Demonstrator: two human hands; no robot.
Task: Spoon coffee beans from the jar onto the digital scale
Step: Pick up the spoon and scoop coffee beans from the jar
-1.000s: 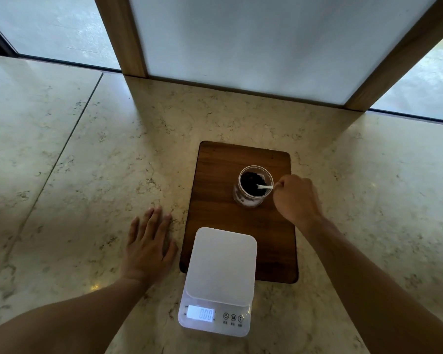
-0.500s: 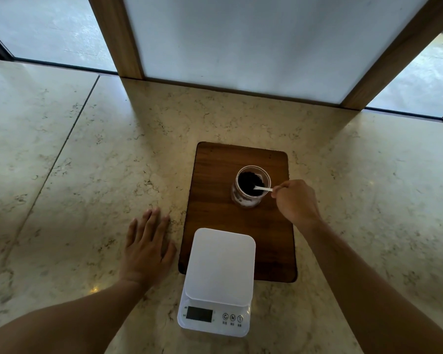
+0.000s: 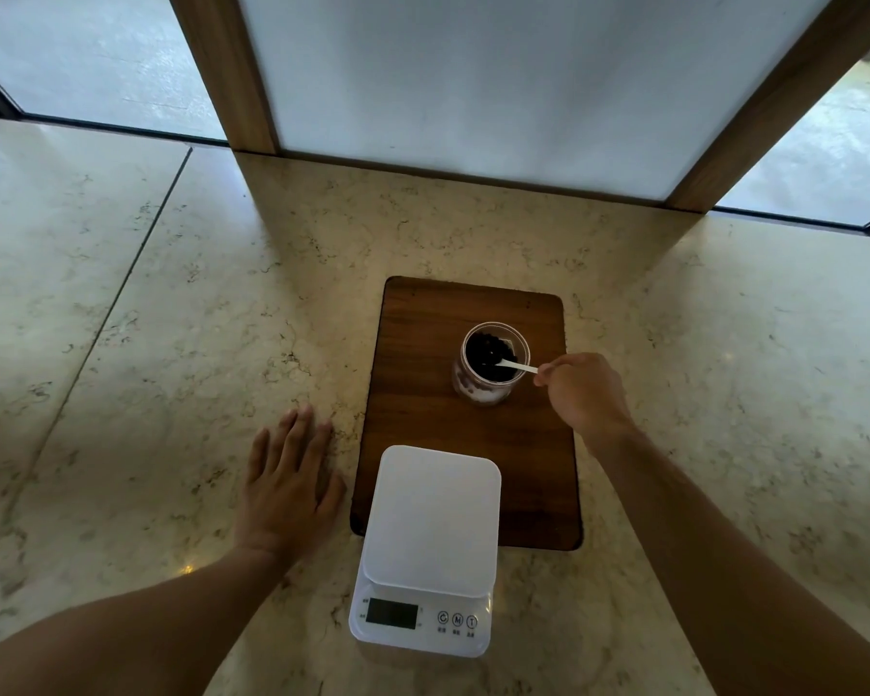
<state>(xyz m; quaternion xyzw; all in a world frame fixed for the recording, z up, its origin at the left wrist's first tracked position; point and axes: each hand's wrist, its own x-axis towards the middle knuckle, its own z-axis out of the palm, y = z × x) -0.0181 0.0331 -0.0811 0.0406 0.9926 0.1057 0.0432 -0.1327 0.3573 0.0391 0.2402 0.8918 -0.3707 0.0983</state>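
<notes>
White digital scale [image 3: 430, 524] sat nearest, its platform bare and display dark. Left hand [image 3: 287, 484] lay flat, fingers spread, on the marble bench [image 3: 121, 344]. Farther back, right hand [image 3: 586, 394] pinched a white spoon [image 3: 518, 366] dipped into the bean jar [image 3: 493, 361] on a wooden board [image 3: 418, 394].

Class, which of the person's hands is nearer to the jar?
Right. The right hand is just right of the jar, holding the spoon that dips into it. The left hand lies flat on the counter, off to the jar's lower left.
</notes>
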